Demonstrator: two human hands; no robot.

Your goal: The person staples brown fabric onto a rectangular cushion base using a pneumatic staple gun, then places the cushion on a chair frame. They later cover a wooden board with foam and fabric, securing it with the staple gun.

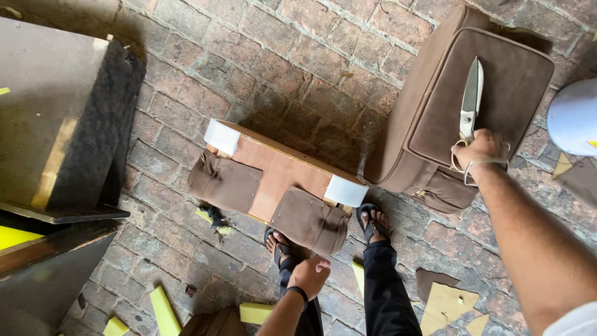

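Scissors on cushion, right of panel.

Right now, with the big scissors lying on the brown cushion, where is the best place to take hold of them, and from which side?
Grip the scissors by the looped handles, coming from the near end, where the right hand already rests. The closed blades point away across the brown cushion, so the handles are probably the safest part to hold.

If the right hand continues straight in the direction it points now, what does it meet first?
The right hand holds scissors pointing up along the brown cushion. Going on, it would probably slide over that cushion top; nothing else shows in the line, though depth is unclear.
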